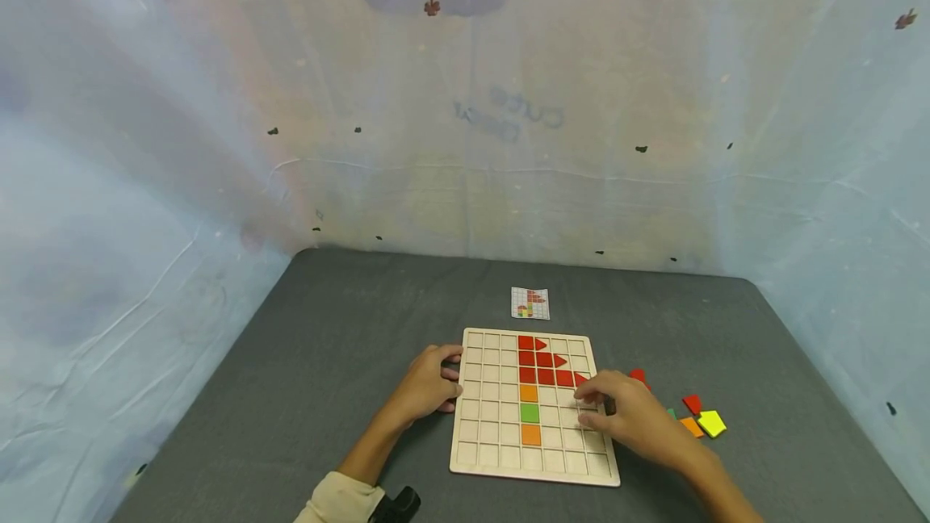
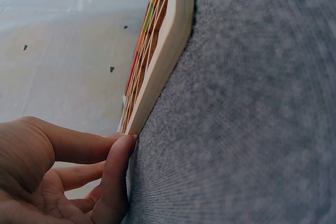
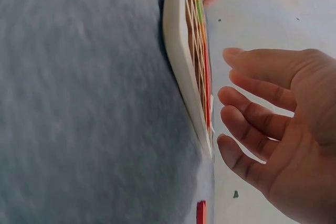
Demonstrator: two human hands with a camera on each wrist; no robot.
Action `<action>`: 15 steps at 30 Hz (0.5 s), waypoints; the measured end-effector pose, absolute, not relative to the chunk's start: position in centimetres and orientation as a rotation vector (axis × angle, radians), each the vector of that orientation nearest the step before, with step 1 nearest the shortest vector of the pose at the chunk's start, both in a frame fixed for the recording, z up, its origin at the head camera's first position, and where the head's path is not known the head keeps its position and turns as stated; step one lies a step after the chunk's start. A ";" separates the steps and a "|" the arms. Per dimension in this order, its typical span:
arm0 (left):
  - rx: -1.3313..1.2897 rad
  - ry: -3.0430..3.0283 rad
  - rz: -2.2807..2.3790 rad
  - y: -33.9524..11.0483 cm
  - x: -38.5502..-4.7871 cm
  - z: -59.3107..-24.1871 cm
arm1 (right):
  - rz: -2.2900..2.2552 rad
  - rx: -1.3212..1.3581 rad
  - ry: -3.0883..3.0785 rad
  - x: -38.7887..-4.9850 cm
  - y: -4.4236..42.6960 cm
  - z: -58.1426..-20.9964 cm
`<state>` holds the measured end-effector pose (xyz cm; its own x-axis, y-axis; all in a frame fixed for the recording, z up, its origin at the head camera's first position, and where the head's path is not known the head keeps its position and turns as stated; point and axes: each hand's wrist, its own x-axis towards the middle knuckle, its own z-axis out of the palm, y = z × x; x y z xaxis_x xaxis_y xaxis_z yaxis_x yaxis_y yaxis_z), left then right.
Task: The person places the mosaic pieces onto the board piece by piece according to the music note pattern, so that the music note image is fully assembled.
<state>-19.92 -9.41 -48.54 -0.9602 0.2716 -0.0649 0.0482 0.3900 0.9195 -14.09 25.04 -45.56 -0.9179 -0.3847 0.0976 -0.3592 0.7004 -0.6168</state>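
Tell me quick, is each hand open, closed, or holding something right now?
Left hand: closed, holding the grid board by its left edge.
Right hand: open, empty, above the grid board's right side.

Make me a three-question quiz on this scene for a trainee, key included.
1. Which hand touches the edge of the grid board?
2. True or false: on the board, the green tile sits between two orange tiles.
3. The picture card lies: a) on the board; b) beyond the board's far edge; c) at the board's near edge.

Key: 1. The left hand. 2. True. 3. b.
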 end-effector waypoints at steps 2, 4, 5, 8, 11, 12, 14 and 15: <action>0.283 2.443 1.604 -9.4 -19.9 -48.5 | -1.004 -0.606 2.890 -14.2 25.4 -45.5; 0.283 2.446 1.602 -9.4 -19.9 -48.6 | -0.995 -0.578 2.917 -14.2 25.8 -45.3; 0.285 2.448 1.602 -9.4 -19.9 -48.6 | -0.999 -0.561 2.928 -14.3 26.0 -45.2; 0.295 2.449 1.613 -9.4 -19.9 -48.5 | -1.000 -0.509 2.971 -14.3 26.6 -45.0; 0.298 2.448 1.613 -9.4 -19.9 -48.5 | -0.977 -0.443 3.022 -14.3 27.3 -45.0; 0.298 2.447 1.613 -9.4 -19.9 -48.5 | -0.962 -0.428 3.038 -14.3 27.5 -45.0; 0.299 2.447 1.613 -9.4 -19.9 -48.5 | -0.928 -0.395 3.066 -14.3 28.0 -45.0; 0.300 2.447 1.612 -9.4 -19.9 -48.5 | -0.914 -0.381 3.075 -14.4 28.2 -45.1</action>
<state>-19.92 -9.42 -48.54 -0.9604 0.2737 -0.0512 0.0610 0.3861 0.9205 -14.36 28.22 -45.05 -0.9683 -0.1992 0.1511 -0.2493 0.8122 -0.5273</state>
